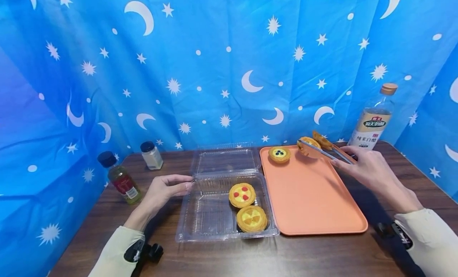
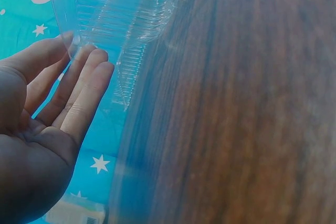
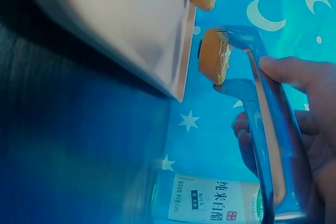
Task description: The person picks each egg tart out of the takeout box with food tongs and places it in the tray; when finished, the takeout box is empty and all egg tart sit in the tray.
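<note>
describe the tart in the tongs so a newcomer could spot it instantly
Start at the orange tray on the right half of the wooden table. Over its far right corner the right hand holds metal tongs, and the egg tart sits pinched in their tips. It alone is lifted and tilted; the other tarts lie flat.

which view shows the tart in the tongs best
The right wrist view: the tart fills the frame close up, clamped edge-on between the tongs the right hand grips. The head view shows it small and far, above the tray at its back edge. The left wrist view misses it, showing only the left hand at the clear box.
</note>
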The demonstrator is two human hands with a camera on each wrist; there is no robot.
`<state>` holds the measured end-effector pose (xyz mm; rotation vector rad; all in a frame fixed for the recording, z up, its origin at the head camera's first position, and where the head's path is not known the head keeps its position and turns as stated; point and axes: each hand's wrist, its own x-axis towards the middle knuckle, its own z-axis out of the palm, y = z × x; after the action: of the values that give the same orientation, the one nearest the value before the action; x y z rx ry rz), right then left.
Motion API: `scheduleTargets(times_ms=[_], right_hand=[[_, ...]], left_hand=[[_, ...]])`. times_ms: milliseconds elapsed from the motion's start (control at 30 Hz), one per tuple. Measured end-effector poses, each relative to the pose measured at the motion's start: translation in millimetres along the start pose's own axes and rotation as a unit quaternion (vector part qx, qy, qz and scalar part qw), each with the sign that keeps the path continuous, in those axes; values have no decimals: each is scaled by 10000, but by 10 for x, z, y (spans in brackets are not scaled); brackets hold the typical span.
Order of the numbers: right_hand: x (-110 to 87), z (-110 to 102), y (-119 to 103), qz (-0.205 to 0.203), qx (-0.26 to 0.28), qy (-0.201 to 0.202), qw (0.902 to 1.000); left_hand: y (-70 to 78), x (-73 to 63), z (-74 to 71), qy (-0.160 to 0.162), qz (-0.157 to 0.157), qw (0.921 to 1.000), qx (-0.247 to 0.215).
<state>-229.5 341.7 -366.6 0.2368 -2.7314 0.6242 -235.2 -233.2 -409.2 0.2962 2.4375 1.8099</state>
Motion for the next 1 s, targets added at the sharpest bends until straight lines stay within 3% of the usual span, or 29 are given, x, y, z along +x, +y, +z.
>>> scheduleTargets(times_ms=[1000], right_hand=[[39,79,63,-33,-251,-83,9996]], left_hand=[[18,2,-5,-40,73,9999,-144]])
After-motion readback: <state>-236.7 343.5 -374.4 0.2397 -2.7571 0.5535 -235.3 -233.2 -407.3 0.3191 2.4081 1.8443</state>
